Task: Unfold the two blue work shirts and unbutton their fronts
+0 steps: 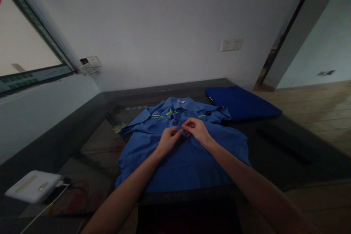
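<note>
A blue work shirt [181,161] with yellow-green stripes near the collar lies spread face up on a dark table [287,153]. My left hand [168,139] and my right hand [197,130] meet at the middle of the shirt's chest, just below the collar. Both pinch the shirt's front edge between fingers and thumb. Whatever small part they hold there is hidden by the fingers.
A folded dark blue garment [241,103] lies at the table's back right. A white box-shaped device [33,186] with a white cable sits at the front left. Wall sockets [231,44] are behind; a window [24,47] is left. Wooden floor [323,113] lies right.
</note>
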{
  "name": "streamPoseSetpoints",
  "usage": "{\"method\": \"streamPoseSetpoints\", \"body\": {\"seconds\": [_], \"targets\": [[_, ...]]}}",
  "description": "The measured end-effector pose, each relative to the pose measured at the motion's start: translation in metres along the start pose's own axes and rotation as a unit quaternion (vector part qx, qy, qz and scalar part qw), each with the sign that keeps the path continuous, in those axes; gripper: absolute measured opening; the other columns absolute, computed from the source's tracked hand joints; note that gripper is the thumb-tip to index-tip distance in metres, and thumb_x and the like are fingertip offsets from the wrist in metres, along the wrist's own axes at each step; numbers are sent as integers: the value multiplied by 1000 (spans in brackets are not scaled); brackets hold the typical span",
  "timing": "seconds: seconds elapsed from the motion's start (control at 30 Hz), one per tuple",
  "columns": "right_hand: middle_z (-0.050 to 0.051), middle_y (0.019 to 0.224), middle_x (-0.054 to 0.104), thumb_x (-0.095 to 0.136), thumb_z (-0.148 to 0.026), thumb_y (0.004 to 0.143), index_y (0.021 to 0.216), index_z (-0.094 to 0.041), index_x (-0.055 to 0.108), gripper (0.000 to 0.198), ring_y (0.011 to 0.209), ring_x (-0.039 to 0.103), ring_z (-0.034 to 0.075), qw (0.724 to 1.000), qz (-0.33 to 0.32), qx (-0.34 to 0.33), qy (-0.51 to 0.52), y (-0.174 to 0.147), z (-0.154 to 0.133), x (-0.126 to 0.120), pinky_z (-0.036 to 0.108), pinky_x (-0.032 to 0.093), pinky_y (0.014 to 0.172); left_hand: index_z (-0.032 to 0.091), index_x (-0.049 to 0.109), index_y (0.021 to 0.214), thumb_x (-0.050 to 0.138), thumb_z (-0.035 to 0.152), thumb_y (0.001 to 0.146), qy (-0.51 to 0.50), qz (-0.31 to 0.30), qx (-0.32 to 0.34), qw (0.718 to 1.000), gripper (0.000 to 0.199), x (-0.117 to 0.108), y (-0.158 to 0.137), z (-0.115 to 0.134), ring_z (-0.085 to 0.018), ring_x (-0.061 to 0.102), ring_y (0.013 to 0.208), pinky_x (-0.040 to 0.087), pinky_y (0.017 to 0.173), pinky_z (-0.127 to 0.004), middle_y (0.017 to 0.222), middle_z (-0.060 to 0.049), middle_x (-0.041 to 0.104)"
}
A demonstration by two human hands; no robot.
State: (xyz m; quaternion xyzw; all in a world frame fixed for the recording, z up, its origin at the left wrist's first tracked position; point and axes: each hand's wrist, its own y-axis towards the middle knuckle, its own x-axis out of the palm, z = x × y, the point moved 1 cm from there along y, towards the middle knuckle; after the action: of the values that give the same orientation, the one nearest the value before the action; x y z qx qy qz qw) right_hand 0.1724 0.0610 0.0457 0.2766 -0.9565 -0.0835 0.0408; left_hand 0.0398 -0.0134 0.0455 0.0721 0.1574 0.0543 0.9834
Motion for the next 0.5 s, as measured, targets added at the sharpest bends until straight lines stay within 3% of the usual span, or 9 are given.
{"method": "streamPoseSetpoints", "body": {"seconds": [0.27, 0.5], "targets": [[1, 67, 59, 65, -29, 73, 70, -18, 57, 14, 55, 56, 14, 986, 44, -110, -116, -9, -11, 5, 23, 45, 43, 16, 44, 58, 51, 46, 82, 72, 41, 43, 996, 38, -1, -3, 2, -7, 30, 47, 20, 45, -20, 51, 6, 35], [3, 75, 59, 60, -24, 81, 72, -18, 60, 10, 71, 57, 16, 959, 42, -206, -192, -11, -13, 6, 24, 47, 57, 17, 42, 60, 50, 43, 82, 66, 52, 36, 996, 35, 1, -5, 4, -7, 34, 46, 22, 43, -19, 49, 5, 38]]}}
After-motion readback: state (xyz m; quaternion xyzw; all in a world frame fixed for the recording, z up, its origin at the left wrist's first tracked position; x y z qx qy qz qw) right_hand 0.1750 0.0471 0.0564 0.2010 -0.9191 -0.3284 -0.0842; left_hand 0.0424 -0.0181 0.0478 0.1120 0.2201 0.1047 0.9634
